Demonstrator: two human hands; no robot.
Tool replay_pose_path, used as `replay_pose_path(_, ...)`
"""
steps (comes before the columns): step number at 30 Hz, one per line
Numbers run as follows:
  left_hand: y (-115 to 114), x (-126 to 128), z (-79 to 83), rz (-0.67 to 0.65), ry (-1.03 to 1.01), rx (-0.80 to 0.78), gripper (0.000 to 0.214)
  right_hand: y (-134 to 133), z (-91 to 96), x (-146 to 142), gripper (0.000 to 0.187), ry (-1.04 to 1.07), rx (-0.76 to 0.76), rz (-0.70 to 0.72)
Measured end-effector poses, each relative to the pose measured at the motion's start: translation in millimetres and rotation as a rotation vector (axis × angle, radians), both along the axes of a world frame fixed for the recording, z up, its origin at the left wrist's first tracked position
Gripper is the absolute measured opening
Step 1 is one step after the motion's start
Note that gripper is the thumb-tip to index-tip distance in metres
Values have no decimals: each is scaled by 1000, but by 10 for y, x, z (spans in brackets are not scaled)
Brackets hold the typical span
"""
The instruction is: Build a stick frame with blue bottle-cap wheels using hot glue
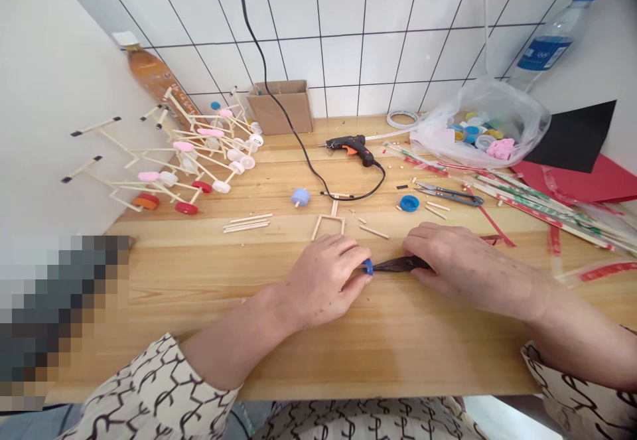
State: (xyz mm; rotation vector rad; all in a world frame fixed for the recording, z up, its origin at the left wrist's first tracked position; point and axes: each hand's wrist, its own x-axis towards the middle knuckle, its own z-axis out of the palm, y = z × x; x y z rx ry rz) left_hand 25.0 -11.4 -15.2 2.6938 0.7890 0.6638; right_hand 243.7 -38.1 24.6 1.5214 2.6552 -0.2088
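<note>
My left hand (331, 274) pinches a small blue bottle cap (368, 267) on edge between thumb and fingers. My right hand (455, 261) is wrapped round a dark, pointed tool that looks like scissors (398, 265); its grip is hidden in my palm. The tip points left and meets the blue cap, though whether it pierces the cap cannot be seen. Just beyond my left hand lies a small frame of wooden sticks (328, 218) with a black-tipped crossbar. A lilac cap (300, 197) with a short stick end and another blue cap (409, 203) rest farther back.
Several stick-and-cap carts (194, 148) crowd the left, before a tea bottle (154, 75). A glue gun (348, 146), its cord, and a cardboard box (281, 107) stand at the back. Thread snips (448, 194), wrapped sticks (542, 208) and a bag of caps (478, 125) occupy the right.
</note>
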Motion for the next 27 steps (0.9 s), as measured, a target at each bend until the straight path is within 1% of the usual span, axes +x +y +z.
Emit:
replay_pose_path(3,4,-2,-3,2,-4,8,10,0,-24,11,8,13,19,3)
replay_pose_path(13,-6,-1,16,1,12,-18,10,-16,11,3,9,32,-20,-8)
replay_pose_path(27,5,-14,-4,0,24,-25,15,-18,-6,0,8,38,-28,-23)
